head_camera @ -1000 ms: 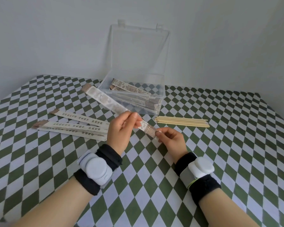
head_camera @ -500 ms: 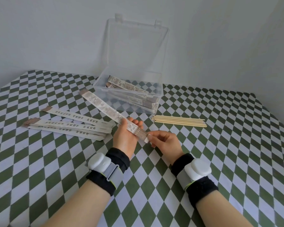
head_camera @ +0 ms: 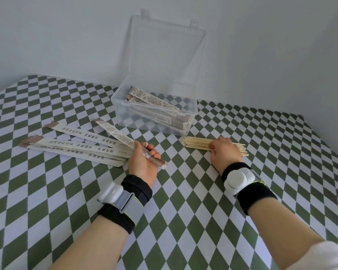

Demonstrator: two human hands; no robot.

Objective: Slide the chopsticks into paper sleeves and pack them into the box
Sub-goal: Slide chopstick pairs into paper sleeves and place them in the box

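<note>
Green-checked table [head_camera: 47,191] against a grey wall [head_camera: 66,36]. Open box [head_camera: 123,106] at the back — packed sleeves [head_camera: 156,105] inside. Left hand [head_camera: 142,162] grips 1 sleeve [head_camera: 115,132] beside loose sleeves [head_camera: 76,151]; right hand [head_camera: 224,152] covers the chopsticks [head_camera: 195,143] — its grasp hidden.

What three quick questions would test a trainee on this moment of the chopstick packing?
1. True or false: the lid of the clear box is closed.
2. Which grip holds the paper sleeve? A: left hand. B: right hand. C: neither.
3. Fill in: the right hand rests on the loose ___.
Key: 1 false, it stands open. 2 A. 3 chopsticks.
</note>
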